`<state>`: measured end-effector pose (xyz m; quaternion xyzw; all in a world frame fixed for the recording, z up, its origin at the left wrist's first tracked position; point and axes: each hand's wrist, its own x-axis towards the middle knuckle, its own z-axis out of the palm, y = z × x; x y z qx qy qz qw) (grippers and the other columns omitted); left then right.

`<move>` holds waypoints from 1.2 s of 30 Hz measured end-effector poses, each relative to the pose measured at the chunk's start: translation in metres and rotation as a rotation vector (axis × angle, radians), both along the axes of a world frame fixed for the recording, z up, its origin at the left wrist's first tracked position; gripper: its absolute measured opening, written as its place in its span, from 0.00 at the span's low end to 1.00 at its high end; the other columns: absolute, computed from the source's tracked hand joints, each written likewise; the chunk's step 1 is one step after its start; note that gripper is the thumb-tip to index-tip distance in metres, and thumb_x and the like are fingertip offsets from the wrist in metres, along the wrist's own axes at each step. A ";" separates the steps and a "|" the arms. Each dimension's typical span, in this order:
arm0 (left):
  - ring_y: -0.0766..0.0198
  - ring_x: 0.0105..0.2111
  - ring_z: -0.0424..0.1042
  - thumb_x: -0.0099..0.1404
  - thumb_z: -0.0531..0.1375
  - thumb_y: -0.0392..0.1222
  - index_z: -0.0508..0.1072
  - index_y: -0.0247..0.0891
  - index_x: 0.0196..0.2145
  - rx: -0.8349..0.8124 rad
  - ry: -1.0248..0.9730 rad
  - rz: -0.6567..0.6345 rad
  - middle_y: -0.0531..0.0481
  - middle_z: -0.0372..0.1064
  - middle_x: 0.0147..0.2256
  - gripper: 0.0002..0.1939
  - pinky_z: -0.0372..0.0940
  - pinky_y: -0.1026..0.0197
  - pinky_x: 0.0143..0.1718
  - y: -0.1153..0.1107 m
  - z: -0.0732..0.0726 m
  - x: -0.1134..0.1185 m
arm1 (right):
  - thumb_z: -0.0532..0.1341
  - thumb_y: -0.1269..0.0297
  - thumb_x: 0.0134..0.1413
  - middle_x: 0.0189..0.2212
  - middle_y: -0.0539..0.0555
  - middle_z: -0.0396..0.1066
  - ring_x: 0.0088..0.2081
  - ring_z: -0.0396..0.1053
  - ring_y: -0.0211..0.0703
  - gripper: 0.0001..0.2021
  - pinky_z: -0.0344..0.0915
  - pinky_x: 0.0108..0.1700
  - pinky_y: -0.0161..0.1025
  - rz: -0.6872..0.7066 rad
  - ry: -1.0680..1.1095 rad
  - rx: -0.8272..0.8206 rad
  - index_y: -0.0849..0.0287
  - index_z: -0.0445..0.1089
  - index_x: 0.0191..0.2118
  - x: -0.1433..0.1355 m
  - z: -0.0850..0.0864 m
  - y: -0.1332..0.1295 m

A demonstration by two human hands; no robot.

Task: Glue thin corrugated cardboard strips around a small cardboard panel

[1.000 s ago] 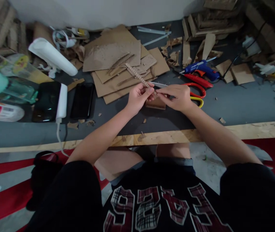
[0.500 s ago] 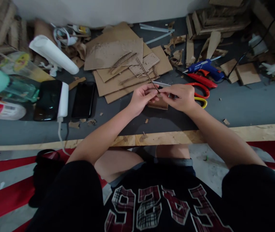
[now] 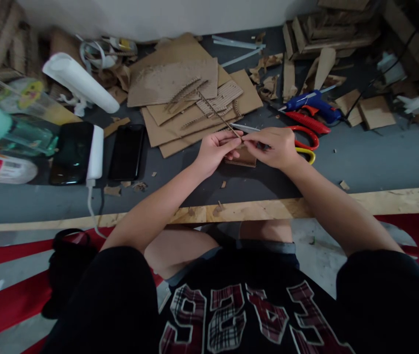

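A thin cardboard strip (image 3: 218,114) slants up and to the left from between my fingers. My left hand (image 3: 218,151) pinches its lower end. My right hand (image 3: 273,146) is closed at the same end, its thumb and fingertips meeting those of my left hand. Below the hands a small brown cardboard piece (image 3: 244,160) lies on the table, partly covered by them. Scissors with red and yellow handles (image 3: 307,138) lie beside and partly behind my right hand. Flat cardboard sheets (image 3: 176,123) with ridged strips on top are stacked beyond the hands.
A blue glue gun (image 3: 314,102) and a red cutter (image 3: 308,122) lie to the right. On the left are a black phone (image 3: 127,152), a white power bank (image 3: 96,152) with a cable, bottles and a white roll (image 3: 80,82). Cardboard piles stand at both back corners.
The strip's far end has swung to the left and it now lies at a flatter slant. Both hands have stayed nearly in place, still together.
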<state>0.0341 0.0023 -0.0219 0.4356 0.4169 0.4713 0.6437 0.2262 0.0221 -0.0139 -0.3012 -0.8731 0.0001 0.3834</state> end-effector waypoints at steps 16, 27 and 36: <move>0.78 0.15 0.65 0.54 0.72 0.49 0.79 0.35 0.39 0.111 0.061 0.010 0.54 0.74 0.25 0.19 0.57 0.73 0.15 0.003 -0.008 -0.001 | 0.55 0.63 0.62 0.23 0.50 0.75 0.25 0.71 0.35 0.13 0.62 0.30 0.34 -0.025 -0.086 0.025 0.57 0.77 0.35 0.002 0.004 0.001; 0.78 0.15 0.64 0.58 0.70 0.47 0.79 0.36 0.40 0.126 0.125 0.047 0.54 0.76 0.27 0.15 0.57 0.73 0.16 0.002 -0.007 -0.002 | 0.56 0.62 0.61 0.24 0.50 0.76 0.25 0.71 0.36 0.12 0.64 0.30 0.34 -0.037 -0.062 0.017 0.55 0.77 0.36 0.001 0.001 0.000; 0.79 0.14 0.63 0.50 0.73 0.48 0.79 0.35 0.36 0.107 0.080 0.060 0.53 0.76 0.26 0.18 0.55 0.73 0.14 -0.004 0.000 -0.005 | 0.56 0.61 0.61 0.22 0.49 0.75 0.23 0.69 0.35 0.13 0.63 0.28 0.34 -0.022 -0.038 -0.017 0.57 0.79 0.38 -0.003 0.001 -0.005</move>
